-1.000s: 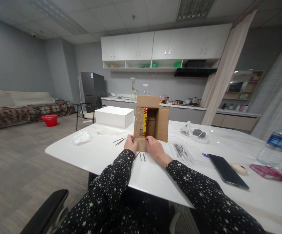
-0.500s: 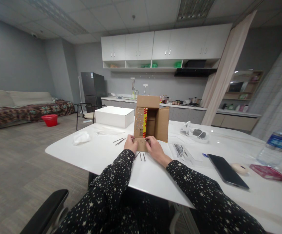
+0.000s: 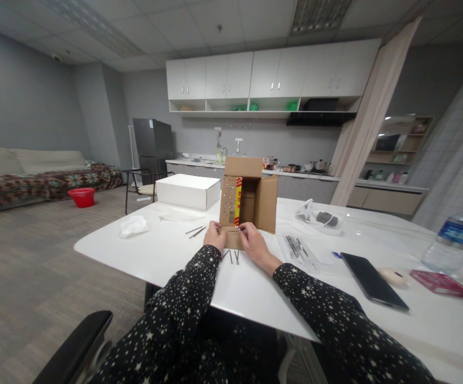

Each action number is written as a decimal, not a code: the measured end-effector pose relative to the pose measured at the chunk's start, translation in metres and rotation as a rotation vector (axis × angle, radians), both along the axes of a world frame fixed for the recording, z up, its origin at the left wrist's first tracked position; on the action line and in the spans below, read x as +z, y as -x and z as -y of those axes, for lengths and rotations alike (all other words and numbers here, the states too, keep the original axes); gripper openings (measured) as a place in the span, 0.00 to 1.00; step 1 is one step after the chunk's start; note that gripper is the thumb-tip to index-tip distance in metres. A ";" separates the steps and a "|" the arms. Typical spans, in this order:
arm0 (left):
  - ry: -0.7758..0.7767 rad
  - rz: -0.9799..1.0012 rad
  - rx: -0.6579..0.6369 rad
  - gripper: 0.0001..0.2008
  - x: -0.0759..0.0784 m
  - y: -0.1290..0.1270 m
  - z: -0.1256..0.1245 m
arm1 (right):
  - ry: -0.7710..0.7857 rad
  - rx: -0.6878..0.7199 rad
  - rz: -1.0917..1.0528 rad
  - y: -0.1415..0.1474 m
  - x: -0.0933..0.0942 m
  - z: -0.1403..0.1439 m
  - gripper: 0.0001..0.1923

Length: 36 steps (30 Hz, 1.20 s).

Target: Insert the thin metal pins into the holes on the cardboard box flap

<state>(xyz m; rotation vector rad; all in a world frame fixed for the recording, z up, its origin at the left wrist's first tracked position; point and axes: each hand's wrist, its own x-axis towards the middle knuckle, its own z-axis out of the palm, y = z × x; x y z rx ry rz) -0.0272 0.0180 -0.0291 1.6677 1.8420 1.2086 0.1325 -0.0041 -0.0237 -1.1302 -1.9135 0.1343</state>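
Observation:
An open cardboard box (image 3: 266, 205) stands on the white table in front of me, its lower flap folded toward me with a row of small dark holes or dots. At the left edge of that flap, my left hand (image 3: 215, 237) is closed on the cardboard. My right hand (image 3: 254, 242) pinches at the flap's right side; a tiny thing at its fingertips is too small to name. Shiny round dots cover the box's left face beside a yellow and red tape strip (image 3: 238, 201). Several long screws or nails (image 3: 236, 257) lie just below the flap.
Left of the box are a white box (image 3: 188, 191), crumpled white plastic (image 3: 134, 226) and thin metal rods (image 3: 196, 232). To the right lie a clear bag of metal pieces (image 3: 298, 248), a black phone (image 3: 373, 280), a pink box (image 3: 441, 282) and a water bottle (image 3: 453, 240).
Hardly anything differs. Both hands stay at the flap, with at most a slight shift of the right fingers.

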 end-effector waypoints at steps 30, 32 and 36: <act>0.016 0.010 0.001 0.09 0.001 0.002 0.002 | -0.089 0.082 -0.091 0.004 -0.007 -0.003 0.08; 0.010 0.006 -0.001 0.09 0.001 0.002 0.003 | -0.096 0.097 -0.060 0.003 -0.006 -0.002 0.08; 0.007 0.006 -0.002 0.09 0.002 0.002 0.003 | -0.094 0.141 -0.004 0.003 -0.004 0.000 0.09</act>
